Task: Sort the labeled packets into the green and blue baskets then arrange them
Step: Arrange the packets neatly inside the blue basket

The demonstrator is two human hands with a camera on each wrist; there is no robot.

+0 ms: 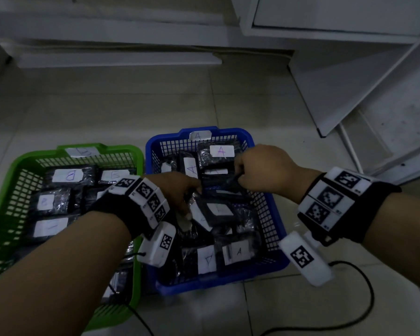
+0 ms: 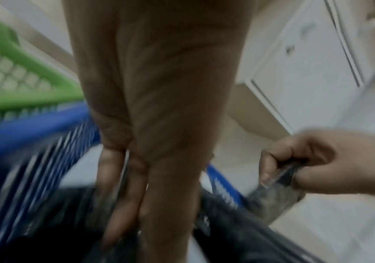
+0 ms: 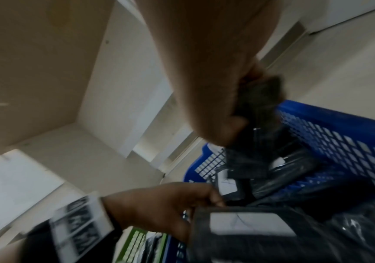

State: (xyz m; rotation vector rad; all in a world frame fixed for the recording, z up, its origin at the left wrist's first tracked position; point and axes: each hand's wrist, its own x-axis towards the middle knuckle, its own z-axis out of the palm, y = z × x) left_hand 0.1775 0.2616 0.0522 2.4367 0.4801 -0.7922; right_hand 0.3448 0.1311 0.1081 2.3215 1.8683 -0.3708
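Sorting looked done, to judge by the labels: the green plastic mesh basket (image 1: 17, 170) held black plastic-wrapped packets with white B labels (image 1: 68, 176), and the blue plastic mesh basket (image 1: 272, 214), touching it on the right on the tiled floor (image 1: 131, 107), held black wrapped packets with white A labels (image 1: 221, 152) lying at mixed angles. Arranging seemed to be the step in hand.

Both hands were inside the blue basket. The right hand (image 1: 264, 170) was clenched around the crinkled top edge of one dark packet (image 2: 278, 186) near the basket's middle, toward the far end, the packet hanging below the fist. The left hand (image 1: 177, 190) reached in from the green basket's side, fingers (image 2: 123, 204) pointing down among the packets; it seemed to grip one tilted packet (image 1: 216, 212), though blur left that unsure.

The pinched packet lay directly under the right hand, clearly the nearer of the two. The neighbouring labelled packets ran roughly front to back, so I judged it would need turning to match them before being laid down.
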